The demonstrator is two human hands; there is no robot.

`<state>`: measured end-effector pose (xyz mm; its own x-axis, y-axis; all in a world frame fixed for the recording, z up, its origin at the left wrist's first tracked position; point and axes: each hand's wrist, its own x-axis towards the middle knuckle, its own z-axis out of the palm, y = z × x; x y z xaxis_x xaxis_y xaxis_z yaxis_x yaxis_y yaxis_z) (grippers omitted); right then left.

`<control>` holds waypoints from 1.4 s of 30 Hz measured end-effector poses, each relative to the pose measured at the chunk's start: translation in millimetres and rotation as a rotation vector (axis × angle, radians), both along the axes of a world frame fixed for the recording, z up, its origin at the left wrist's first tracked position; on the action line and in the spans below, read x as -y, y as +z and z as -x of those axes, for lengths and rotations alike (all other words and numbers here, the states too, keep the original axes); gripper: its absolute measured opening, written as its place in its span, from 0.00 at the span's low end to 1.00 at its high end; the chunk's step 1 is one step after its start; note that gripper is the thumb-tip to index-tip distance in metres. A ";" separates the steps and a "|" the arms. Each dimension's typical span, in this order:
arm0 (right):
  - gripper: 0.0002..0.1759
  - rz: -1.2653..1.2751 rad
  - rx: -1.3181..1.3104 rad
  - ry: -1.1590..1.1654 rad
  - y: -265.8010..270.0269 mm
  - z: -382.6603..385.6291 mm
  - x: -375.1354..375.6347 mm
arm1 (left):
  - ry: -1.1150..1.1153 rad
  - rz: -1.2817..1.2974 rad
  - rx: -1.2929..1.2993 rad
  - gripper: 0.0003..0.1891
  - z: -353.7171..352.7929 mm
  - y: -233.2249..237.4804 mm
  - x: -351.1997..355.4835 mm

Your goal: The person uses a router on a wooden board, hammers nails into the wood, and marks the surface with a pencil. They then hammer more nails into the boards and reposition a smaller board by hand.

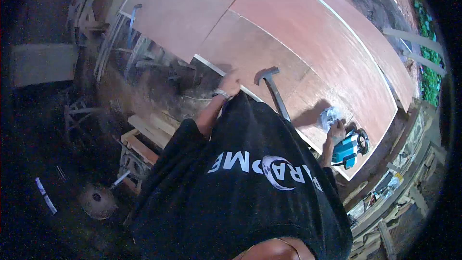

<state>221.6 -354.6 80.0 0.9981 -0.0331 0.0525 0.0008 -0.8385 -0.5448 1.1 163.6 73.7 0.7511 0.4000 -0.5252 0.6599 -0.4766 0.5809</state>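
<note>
My right hand (335, 133) is closed on a crumpled clear plastic bag (330, 116), held just above the reddish wooden panel (284, 43); its contents cannot be made out. Beside that hand, a teal power tool that looks like a router (347, 151) sits on the panel's near right corner. A claw hammer (273, 90) lies between my hands, its head away from me and its handle end hidden by my shirt. At the panel's pale near edge rests my left hand (231, 84), a bracelet on its wrist. Its fingers are too blurred to tell their grip.
Wooden pieces (153, 130) are stacked on a stand at my left. A blue-handled tool (134, 21) is at the panel's far left. Timber lengths (404, 163) and small items in a tray (387, 188) lie at the right. A round disc (97, 200) is low on the left.
</note>
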 end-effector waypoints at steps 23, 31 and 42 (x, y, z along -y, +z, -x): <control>0.19 -0.466 -0.970 0.062 36.5 99.0 -324.7 | 0.340 0.538 0.452 0.10 -47.7 49.3 -8.2; 0.29 0.363 -0.306 0.524 -18.7 117.8 -267.9 | 0.525 0.052 0.494 0.09 -35.8 -30.8 -162.7; 0.22 0.069 -0.456 0.286 34.3 140.9 -325.3 | 0.207 -0.301 0.639 0.07 -62.9 -88.0 -203.2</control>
